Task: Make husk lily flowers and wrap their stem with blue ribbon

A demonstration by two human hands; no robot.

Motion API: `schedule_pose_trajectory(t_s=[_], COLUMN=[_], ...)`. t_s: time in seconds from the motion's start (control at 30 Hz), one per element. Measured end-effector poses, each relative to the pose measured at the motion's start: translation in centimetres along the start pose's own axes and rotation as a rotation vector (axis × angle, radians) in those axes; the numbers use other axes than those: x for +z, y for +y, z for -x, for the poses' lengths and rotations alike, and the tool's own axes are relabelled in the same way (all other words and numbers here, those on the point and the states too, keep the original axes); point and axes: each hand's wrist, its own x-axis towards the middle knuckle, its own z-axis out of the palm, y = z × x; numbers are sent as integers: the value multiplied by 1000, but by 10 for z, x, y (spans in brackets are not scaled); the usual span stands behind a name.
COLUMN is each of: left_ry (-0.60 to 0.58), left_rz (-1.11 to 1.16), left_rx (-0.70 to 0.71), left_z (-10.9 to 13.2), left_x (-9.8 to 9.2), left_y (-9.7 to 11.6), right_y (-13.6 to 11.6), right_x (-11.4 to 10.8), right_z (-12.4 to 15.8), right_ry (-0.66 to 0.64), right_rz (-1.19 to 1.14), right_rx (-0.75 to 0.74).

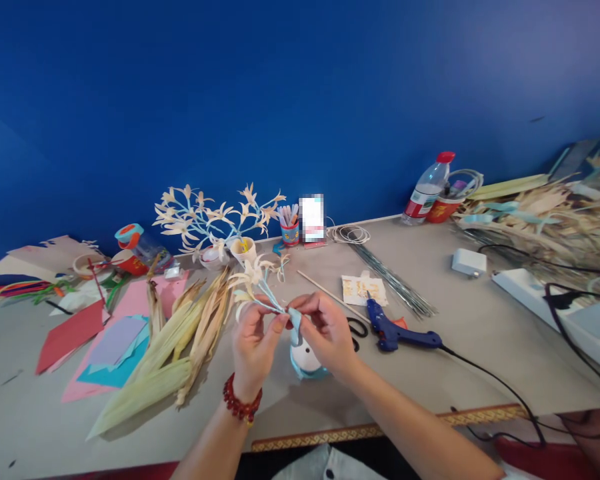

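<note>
Near the middle of the table, my left hand (258,337) pinches the pale blue stems of a small spray of cream husk flowers (253,277), which leans to the upper left. My right hand (330,330) is closed on a light blue strip (295,325) at the stems' lower end, its fingertips close beside the left ones. Below the hands stands a roll of light blue tape (307,363) with a white core, partly hidden by them. A red bead bracelet is on my left wrist.
Corn husks (170,353) and coloured paper (73,333) lie left. Flowers stand in a cream cup (243,250) behind. Right are a blue glue gun (400,333), black-handled scissors (357,328), wires (395,277), a bottle (425,193) and a power strip (530,303).
</note>
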Motion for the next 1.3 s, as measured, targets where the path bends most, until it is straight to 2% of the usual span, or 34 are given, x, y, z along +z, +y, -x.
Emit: schedule_pose_trajectory(t_s=[0.1, 0.2, 0.4, 0.6, 0.87, 1.1, 1.2, 1.3], left_ry=[-55, -102, -195, -234, -260, -174, -127, -135], left_rz=[4, -6, 157, 188, 16, 81, 80, 81], left_rx=[-9, -15, -65, -86, -124, -142, -110, -66], left_z=[-3, -8, -11, -13, -18, -12, -10, -10], left_x=[0, -2, -3, -8, -17, -6, -2, 0], left_y=[6, 13, 13, 10, 14, 12, 9, 8], right_y=[3, 4, 6, 10, 15, 15, 12, 10], right_x=[-1, -2, -1, -3, -4, -3, -2, -1], right_z=[0, -4, -11, -10, -10, -10, -10, -10], right_ry=[15, 9, -32, -91, -66, -34, 14, 54], right_rz=[11, -77, -391, -486, -444, -421, -351, -275], right_rx=[-25, 3, 227, 387, 368, 262, 203, 145])
